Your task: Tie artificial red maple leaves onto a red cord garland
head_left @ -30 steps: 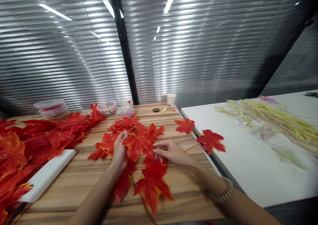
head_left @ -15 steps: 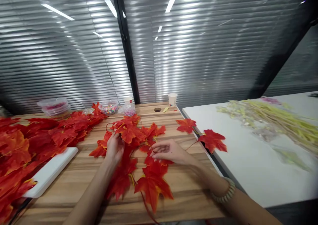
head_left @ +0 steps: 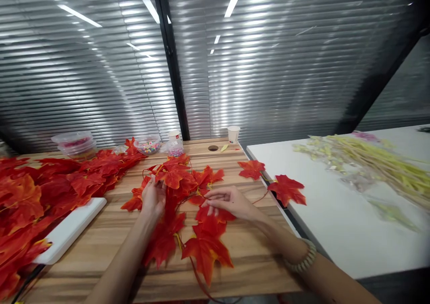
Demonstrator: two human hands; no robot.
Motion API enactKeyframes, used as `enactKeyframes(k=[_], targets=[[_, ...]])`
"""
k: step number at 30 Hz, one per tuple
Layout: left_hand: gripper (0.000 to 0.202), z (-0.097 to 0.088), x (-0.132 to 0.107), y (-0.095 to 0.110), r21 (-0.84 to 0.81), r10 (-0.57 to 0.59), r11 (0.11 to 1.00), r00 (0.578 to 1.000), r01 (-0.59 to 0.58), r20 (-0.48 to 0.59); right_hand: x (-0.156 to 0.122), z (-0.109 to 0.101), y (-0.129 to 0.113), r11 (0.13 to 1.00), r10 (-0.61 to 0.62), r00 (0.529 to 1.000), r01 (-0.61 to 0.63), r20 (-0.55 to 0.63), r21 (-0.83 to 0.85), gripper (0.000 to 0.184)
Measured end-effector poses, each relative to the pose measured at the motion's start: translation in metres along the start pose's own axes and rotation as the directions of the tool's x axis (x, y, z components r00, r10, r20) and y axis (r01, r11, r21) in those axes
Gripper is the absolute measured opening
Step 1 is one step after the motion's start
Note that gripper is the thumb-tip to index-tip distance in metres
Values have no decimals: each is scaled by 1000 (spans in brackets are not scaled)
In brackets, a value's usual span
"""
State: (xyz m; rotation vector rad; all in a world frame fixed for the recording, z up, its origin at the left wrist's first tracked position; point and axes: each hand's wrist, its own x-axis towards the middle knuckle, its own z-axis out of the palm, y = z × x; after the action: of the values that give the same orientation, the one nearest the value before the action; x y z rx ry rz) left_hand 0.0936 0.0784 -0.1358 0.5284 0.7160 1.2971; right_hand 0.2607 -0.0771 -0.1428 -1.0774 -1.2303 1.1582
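Observation:
A garland of artificial red maple leaves (head_left: 208,248) lies across the wooden table, its leaves strung on a thin reddish-brown stem. At the left of this bunch, my left hand (head_left: 153,199) is closed on the garland beneath an orange-red leaf (head_left: 174,176); its fingertips are partly hidden by the leaves. My right hand (head_left: 231,204), wearing a beaded bracelet on its wrist, pinches the thin stem between thumb and fingers above the middle leaves. From there the stem runs right to a red leaf (head_left: 287,190) overhanging the table's edge.
A large heap of red leaves (head_left: 67,181) covers the left side, partly over a white power strip (head_left: 75,228). Behind stand stacked plastic tubs (head_left: 75,145), a bowl of colourful beads (head_left: 148,146) and a paper cup (head_left: 233,135). Yellow stems (head_left: 379,160) lie on the white table at right.
My right hand has lifted very slightly and its fingers have shifted on the stem. My left hand has moved a little to the left. The leaves stay nearly in place.

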Motion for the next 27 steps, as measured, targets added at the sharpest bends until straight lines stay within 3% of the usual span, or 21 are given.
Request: enactKeyframes(k=[8,13,15,20,24,27], targets=[[27,6,-10,-2,23,45,999,998,-46,54,4,-1,4,992,-81,995,87,-60,95,28],[16,4,-10,-5,90,43,995,997,-49,68,4,0,5,987,-99,992,107,-75,122,29],[9,4,-11,-5,126,104,985,991,-114,83,4,1,4,988,-102,991,111,-85,105,28],[18,10,-25,3,229,356,890,914,-395,194,3,2,4,991,-79,989,92,-128,93,29],[22,7,-45,22,309,371,835,880,-456,296,2,2,8,993,-72,986,85,-149,83,26],[20,-11,-54,44,464,368,712,843,-527,392,2,1,10,993,-68,983,83,-169,84,25]])
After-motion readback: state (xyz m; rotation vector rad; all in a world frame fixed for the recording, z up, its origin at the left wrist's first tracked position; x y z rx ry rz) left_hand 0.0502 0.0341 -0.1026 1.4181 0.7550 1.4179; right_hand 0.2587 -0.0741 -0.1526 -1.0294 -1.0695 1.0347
